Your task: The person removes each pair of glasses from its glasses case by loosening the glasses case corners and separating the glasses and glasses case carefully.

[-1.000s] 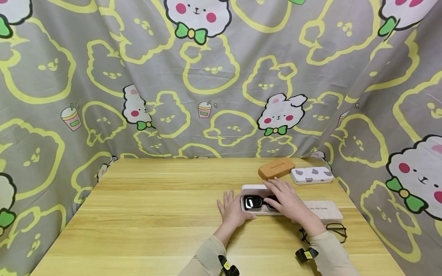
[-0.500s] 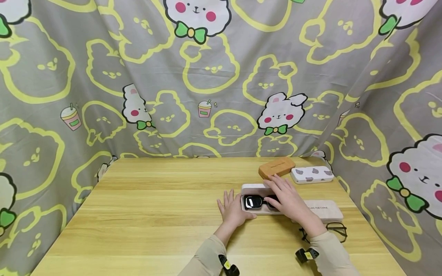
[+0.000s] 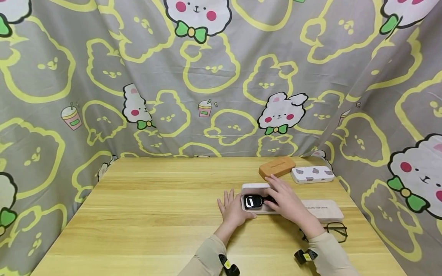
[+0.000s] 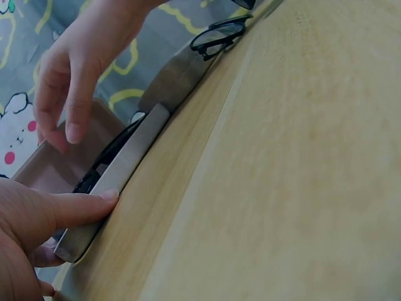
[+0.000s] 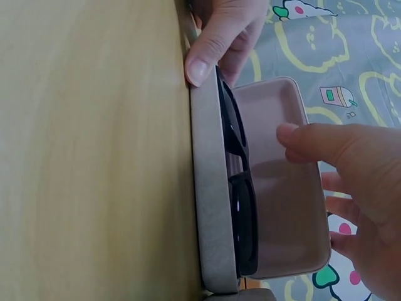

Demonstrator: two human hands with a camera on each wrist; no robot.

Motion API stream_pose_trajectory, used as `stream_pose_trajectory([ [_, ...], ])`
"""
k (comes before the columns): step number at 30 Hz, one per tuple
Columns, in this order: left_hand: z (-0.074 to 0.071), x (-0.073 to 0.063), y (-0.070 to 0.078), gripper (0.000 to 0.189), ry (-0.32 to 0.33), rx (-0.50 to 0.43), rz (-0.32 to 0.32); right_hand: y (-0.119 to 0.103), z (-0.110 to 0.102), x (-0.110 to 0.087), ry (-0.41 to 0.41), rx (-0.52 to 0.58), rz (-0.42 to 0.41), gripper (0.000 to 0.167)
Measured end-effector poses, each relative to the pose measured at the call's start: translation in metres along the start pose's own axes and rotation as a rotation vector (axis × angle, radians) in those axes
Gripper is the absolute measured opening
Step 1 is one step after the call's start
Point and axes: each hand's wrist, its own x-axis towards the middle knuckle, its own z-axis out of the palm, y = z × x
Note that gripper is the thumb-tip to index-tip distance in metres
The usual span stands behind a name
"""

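Note:
Black sunglasses (image 3: 253, 201) lie in an opened pale glasses case (image 5: 213, 200), whose lid (image 5: 288, 219) stands raised at the back. My left hand (image 3: 235, 212) grips the case's left end; its thumb (image 4: 88, 208) presses along the front wall. At the right part of the case is my right hand (image 3: 288, 201). In the right wrist view its thumb (image 5: 313, 141) overlaps the lid's inner face, and the other fingers extend by the lid's outer edge. From the head, this hand hides the right side of the sunglasses.
A closed beige glasses case (image 3: 326, 211) lies right of the opened one, with black-framed eyeglasses (image 3: 336, 232) in front of it. Behind are a brown case (image 3: 277, 168) and a white patterned case (image 3: 312, 174). A printed curtain (image 3: 221, 76) borders the wooden table (image 3: 145, 214).
My right hand has shifted slightly, its thumb and fingers drawn a little back to the right over the case. The left hand and the case stay where they were.

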Motion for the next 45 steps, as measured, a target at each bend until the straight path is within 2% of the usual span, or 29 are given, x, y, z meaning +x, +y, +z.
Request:
stream_pose_trajectory([
  [8,0.000,0.000,0.000,0.090,0.000,-0.008,-0.001,-0.007,0.001,0.000,-0.075,-0.067,0.067,0.029],
  [16,0.002,0.002,-0.002,0.089,0.007,-0.005,0.005,-0.009,0.004,-0.001,-0.102,-0.105,0.077,0.030],
  [23,0.002,0.002,-0.001,0.088,0.009,0.001,0.006,-0.008,0.007,-0.002,-0.092,-0.113,0.070,0.026],
  [30,0.001,0.001,-0.001,0.087,0.009,0.004,0.008,-0.009,0.008,-0.002,-0.043,-0.108,0.059,0.023],
  [45,0.003,0.000,-0.002,0.087,0.014,0.012,0.007,-0.013,0.016,-0.002,0.004,-0.107,0.099,0.025],
])
